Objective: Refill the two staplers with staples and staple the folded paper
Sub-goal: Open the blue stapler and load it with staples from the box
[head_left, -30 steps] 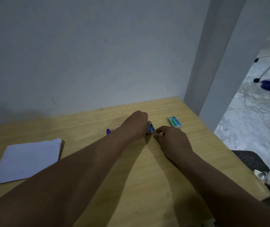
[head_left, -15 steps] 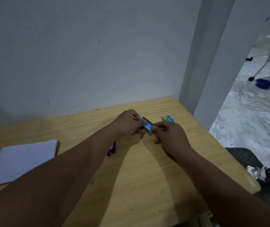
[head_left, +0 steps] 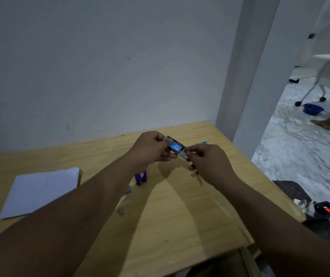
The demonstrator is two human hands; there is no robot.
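Two hands meet above the middle of the wooden surface [head_left: 180,216] in the head view, both working on one small blue staple box [head_left: 175,145] marked "10". The left hand [head_left: 150,149] grips the box's outer sleeve, thumb on top and fingers curled beneath. The right hand [head_left: 204,158] pinches something pale at the box's right end, probably the inner tray [head_left: 182,154]; whether any staples show there is too blurred to tell. The box is lifted off the wood, closer to the far edge than the near one.

The step in hand looks like opening the box to get a strip of staples out. To do it well, the sleeve should be held level and the tray drawn straight out along its length, slowly, so that strips do not spill or break; stopping short of full removal would keep the rest contained.

Both forearms reach forward from the near edge and converge, wrists roughly level, knuckles up.

A purple stapler [head_left: 140,177] lies on the surface below the left wrist, partly hidden by the forearm. The folded paper [head_left: 40,190] rests near the left edge, well apart from the hands. A second small box [head_left: 203,143] peeks out behind the right hand, toward the far right corner. No second stapler can be made out.
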